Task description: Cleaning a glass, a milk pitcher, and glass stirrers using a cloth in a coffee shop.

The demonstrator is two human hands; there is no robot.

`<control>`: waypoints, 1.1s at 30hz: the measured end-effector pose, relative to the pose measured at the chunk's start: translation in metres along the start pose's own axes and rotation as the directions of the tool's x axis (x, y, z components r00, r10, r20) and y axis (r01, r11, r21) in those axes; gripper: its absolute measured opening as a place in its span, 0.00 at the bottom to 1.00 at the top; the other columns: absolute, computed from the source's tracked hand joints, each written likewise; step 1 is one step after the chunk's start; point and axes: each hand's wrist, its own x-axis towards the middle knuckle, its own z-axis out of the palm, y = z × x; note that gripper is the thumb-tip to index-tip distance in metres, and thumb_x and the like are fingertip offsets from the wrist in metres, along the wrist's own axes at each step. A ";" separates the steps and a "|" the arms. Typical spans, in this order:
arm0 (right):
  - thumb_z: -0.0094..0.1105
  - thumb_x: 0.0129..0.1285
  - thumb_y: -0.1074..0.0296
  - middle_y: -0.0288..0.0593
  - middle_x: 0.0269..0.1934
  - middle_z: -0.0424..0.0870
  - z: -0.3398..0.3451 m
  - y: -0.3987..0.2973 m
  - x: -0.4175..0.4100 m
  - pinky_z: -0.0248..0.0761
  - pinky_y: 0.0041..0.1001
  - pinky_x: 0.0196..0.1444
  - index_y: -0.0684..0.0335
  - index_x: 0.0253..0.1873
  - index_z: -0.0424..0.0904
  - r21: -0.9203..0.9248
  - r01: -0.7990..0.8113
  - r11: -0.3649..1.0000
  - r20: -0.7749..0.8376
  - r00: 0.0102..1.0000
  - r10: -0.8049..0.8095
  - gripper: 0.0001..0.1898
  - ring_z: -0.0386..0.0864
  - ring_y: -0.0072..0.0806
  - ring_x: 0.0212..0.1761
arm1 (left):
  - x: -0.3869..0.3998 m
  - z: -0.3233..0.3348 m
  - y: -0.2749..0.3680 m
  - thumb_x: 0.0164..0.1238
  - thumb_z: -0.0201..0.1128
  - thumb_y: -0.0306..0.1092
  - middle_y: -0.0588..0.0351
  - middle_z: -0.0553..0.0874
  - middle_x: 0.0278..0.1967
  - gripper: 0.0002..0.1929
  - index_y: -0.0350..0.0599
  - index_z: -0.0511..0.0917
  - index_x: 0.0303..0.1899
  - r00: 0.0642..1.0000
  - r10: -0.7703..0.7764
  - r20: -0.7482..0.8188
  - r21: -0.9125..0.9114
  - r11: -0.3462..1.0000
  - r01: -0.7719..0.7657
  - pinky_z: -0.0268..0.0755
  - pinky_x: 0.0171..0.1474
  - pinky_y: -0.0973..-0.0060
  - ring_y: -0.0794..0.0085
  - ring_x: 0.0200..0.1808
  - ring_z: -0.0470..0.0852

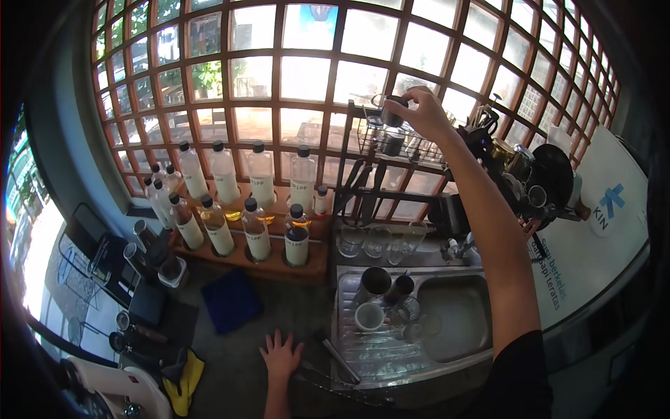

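Observation:
My right hand [421,110] is raised to the wire rack [366,139] in front of the window grid, its thumb and fingers closed around the rim of a small dark metal cup [393,112]. Another metal cup [391,144] sits in the rack just below it. My left hand [281,353] lies with fingers spread on the dark countertop, holding nothing, left of the sink. Near it, a metal muddler-like rod [341,360] lies on the drainboard's left edge. Metal cups [375,282] and a white cup [369,317] stand on the drainboard.
Several black-capped bottles [256,235] fill a wooden stand [272,269] at centre left. A blue cloth [231,300] and a yellow cloth [184,385] lie on the counter. Drinking glasses [377,242] stand behind the sink basin [455,319]. Knives [374,188] hang below the rack.

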 end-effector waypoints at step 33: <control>0.57 0.54 0.21 0.49 0.56 0.81 0.051 -0.020 0.017 0.69 0.44 0.63 0.62 0.54 0.80 -0.240 -0.262 0.935 -0.003 0.963 0.270 0.43 0.77 0.39 0.63 | -0.002 0.018 0.001 0.64 0.58 0.67 0.43 0.69 0.69 0.34 0.52 0.78 0.61 0.988 0.037 -0.147 0.038 0.999 -0.031 0.49 0.64 0.23 0.35 0.71 0.64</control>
